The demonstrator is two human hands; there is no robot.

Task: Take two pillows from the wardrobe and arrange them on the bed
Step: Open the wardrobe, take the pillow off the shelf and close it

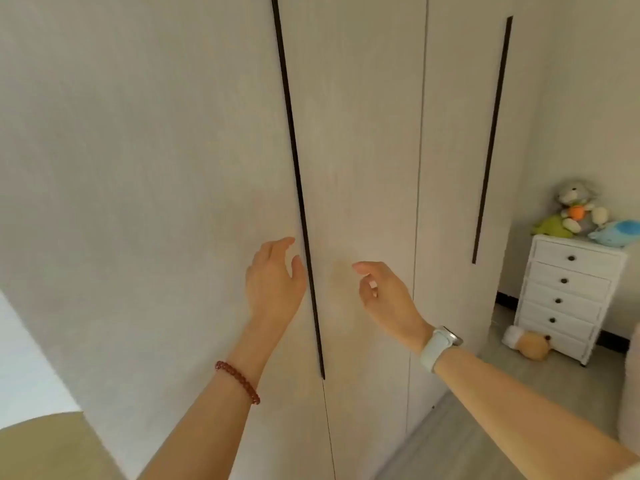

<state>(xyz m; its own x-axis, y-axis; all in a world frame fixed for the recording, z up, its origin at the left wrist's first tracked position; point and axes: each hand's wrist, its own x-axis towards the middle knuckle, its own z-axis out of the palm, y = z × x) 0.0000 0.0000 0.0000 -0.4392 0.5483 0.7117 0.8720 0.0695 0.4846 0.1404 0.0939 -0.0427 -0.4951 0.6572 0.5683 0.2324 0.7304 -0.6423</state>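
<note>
A tall beige wardrobe fills most of the view, and its doors are closed. A long dark handle strip runs down the seam between the two nearest doors. My left hand is raised just left of that strip, fingers spread and empty, with a red bead bracelet on the wrist. My right hand hovers in front of the neighbouring door, fingers loosely curled and holding nothing; a pale watch sits on that wrist. No pillows are visible, and no bed is clearly in view.
A second dark handle strip marks a further door to the right. A white chest of drawers stands at the right with several plush toys on top. Another soft toy lies on the grey floor beside it.
</note>
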